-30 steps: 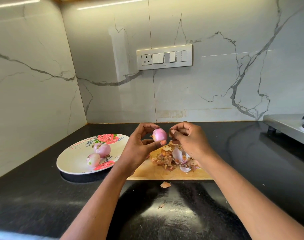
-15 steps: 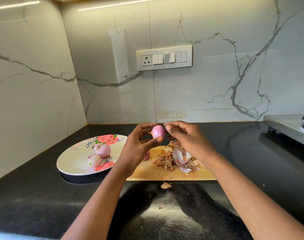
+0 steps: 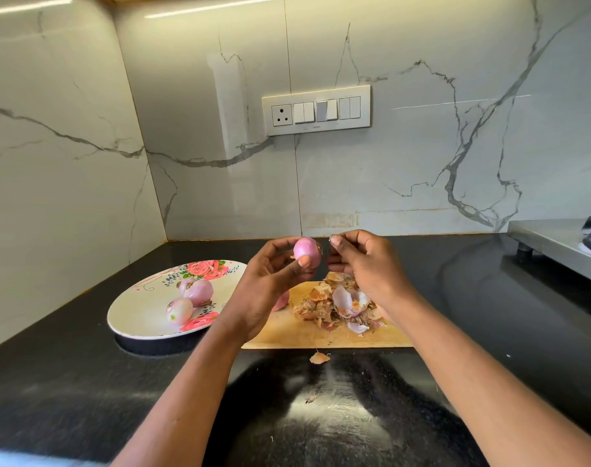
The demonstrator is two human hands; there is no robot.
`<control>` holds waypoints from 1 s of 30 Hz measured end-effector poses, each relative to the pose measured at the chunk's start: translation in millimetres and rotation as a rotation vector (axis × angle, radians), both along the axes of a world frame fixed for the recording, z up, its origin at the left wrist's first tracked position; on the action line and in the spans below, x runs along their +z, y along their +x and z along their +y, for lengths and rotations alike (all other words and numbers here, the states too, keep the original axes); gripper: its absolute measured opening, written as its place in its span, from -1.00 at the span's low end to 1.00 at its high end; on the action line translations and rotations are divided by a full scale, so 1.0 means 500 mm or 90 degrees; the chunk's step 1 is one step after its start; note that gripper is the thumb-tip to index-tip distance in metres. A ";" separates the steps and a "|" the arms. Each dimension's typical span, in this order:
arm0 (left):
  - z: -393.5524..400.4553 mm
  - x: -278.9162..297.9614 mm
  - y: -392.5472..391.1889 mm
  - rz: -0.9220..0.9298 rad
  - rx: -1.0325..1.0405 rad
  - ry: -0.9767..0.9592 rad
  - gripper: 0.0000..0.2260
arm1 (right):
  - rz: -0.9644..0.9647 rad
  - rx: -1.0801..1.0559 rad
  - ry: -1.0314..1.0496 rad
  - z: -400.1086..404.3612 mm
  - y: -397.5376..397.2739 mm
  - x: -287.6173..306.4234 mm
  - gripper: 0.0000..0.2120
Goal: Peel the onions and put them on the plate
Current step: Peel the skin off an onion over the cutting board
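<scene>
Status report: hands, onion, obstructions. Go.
Left hand grips onion above cutting board. Right hand picking at its skin. Two onions on plate. Nothing blocks the plate.

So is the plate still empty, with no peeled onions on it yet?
No, two peeled onions already lie on the flowered plate, while the left hand holds a third onion above the cutting board.

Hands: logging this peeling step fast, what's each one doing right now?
Left hand: holds the onion.
Right hand: fingers curled beside the onion; whether it pinches a bit of skin cannot be told.
</scene>
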State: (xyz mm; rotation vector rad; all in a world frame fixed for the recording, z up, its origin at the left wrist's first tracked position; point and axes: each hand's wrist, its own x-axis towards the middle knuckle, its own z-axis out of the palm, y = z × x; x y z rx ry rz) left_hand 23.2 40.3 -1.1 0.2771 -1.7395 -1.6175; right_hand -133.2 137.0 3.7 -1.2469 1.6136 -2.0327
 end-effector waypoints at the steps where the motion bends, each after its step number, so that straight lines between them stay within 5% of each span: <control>1: 0.000 0.002 -0.001 0.009 -0.004 0.019 -0.55 | 0.008 -0.017 -0.002 0.003 -0.005 0.000 -0.91; 7: -0.002 0.001 0.000 0.017 0.010 0.072 -0.60 | 0.332 -0.095 0.200 0.013 -0.009 -0.012 -0.66; 12: -0.002 0.002 -0.002 0.019 0.002 0.071 -0.56 | 0.180 0.002 0.046 0.017 0.003 0.012 -0.75; 17: 0.002 0.003 -0.001 0.022 -0.045 0.083 -0.58 | 0.171 0.025 -0.009 0.011 0.009 0.005 -0.85; 25: 0.004 -0.002 -0.003 -0.024 -0.037 0.024 -0.54 | 0.240 -0.045 0.019 -0.005 0.008 -0.010 -0.96; 30: 0.001 0.000 -0.003 0.021 -0.037 0.064 -0.61 | 0.143 -0.078 0.035 0.004 -0.005 -0.001 -0.94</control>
